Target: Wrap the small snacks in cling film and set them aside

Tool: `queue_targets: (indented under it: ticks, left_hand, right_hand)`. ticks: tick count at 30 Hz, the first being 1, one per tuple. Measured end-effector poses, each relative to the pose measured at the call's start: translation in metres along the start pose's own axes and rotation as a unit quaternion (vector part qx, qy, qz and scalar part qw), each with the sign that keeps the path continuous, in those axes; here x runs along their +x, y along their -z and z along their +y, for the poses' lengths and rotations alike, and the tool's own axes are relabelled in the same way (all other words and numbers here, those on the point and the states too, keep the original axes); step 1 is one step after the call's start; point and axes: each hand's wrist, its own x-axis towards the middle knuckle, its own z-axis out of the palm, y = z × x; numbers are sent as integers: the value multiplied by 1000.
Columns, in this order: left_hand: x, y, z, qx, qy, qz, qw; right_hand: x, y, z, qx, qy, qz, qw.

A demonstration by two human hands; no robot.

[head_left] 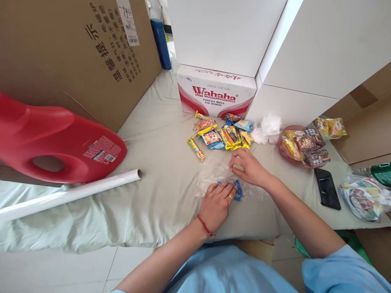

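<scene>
My left hand (216, 203) lies flat, fingers stretched out, over a blue snack packet (238, 190) that is mostly covered by it. Under the packet spreads a crumpled sheet of clear plastic film (207, 175). Just beyond and to the right, my right hand (249, 167) has thumb and forefinger pinched together at the film's edge. A pile of wrapped snacks (228, 136) in yellow, blue and red packets sits past my hands. One yellow snack bar (196, 149) lies apart at its left.
Behind the pile stands a Wahaha water carton (216, 93). Crumpled clear plastic (268, 129), a pink bowl of snacks (281, 146), a black phone (327, 189) and a bagged bundle (363, 199) are on the right. Leftward lie a white roll (70, 196) and a red jug (69, 136).
</scene>
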Motion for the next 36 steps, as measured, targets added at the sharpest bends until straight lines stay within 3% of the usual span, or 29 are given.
queue_targets:
  ticks: [2,5,8,10,13,15,18,21,23,24,26,30,32,36]
  left_hand:
    - [-1,2,2,2,1,7,1000]
    - [-3,1,6,26,46,36,998]
    - [-5,-2,8,39,94,66,993]
    - [-8,-5,6,20,90,80,993]
    - [-15,-6,-1,-53,67,105,991]
    - [-21,-5,-10,-116,88,136,980]
    - [-30,-2,-25,-198,236,197,931]
    - [-32,4,-40,-272,416,244,833]
    - [-27,8,-46,-330,476,251,776]
    - [-23,10,-48,-355,486,242,761]
    - [-14,14,-49,-378,484,198,764]
    - [-4,25,-48,-317,469,71,821]
    - [-6,30,-47,-319,465,33,825]
    - [-11,40,-30,-381,427,75,816]
  right_hand:
    - [-23,8,-14,25,43,14,999]
    - [-55,4,-29,-8,47,-29,998]
    - [-75,-15,-35,-57,51,-45,996]
    - [-81,-30,-36,-60,54,-42,996]
    - [-85,-49,-38,-38,41,-28,998]
    - [-87,-58,-39,-1,24,-9,1000]
    - [-88,-66,-45,40,-13,9,999]
    - [-86,-67,-56,-18,-53,-31,998]
    - [-83,-64,-65,-75,-77,-65,992]
    - [-81,-62,-69,-96,-88,-78,988]
    - [-77,-58,-77,-119,-104,-93,983]
    - [-71,-52,-86,-128,-124,-109,978]
    - [-70,-50,-87,-129,-132,-115,976]
    - [-69,-52,-88,-113,-117,-100,982]
